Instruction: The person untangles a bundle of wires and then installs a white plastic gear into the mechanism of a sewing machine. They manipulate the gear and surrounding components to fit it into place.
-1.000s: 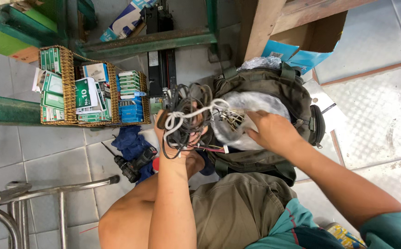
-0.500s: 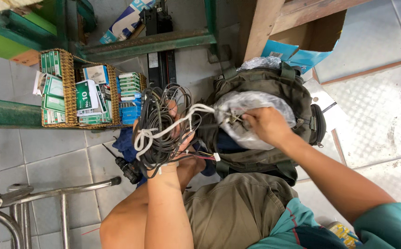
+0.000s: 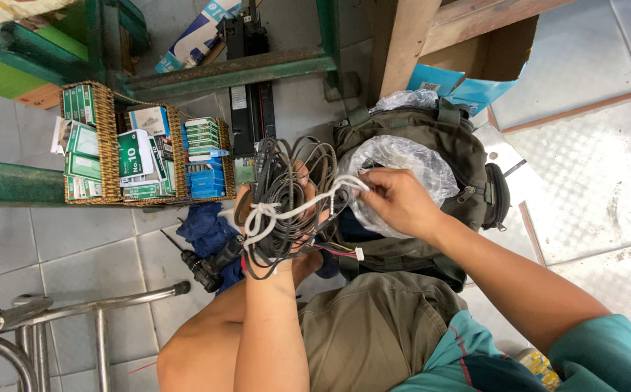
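Note:
My left hand (image 3: 293, 254) is closed around a coiled bundle of dark cables (image 3: 286, 170), held over my knee. A white cord (image 3: 293, 210) is knotted round the bundle and runs right to my right hand (image 3: 399, 199), which pinches its end. Just behind that hand a clear plastic bag (image 3: 410, 156) sits in the mouth of an olive backpack (image 3: 468, 145) on the tiled floor. Thin red and yellow wires with a small white plug (image 3: 359, 253) hang below the bundle.
Wicker baskets (image 3: 105, 145) of small green and blue boxes stand at the left by a green metal beam (image 3: 10, 181). A blue cloth (image 3: 203, 229) and a black tool (image 3: 206, 268) lie below them. A metal frame (image 3: 76, 308) is at lower left, a wooden post (image 3: 402, 36) and a blue carton (image 3: 468, 80) above the backpack.
My left hand has shifted the cable bundle a little away from the bag and turned it. The white cord now stretches between both hands. My right hand has drawn slightly left.

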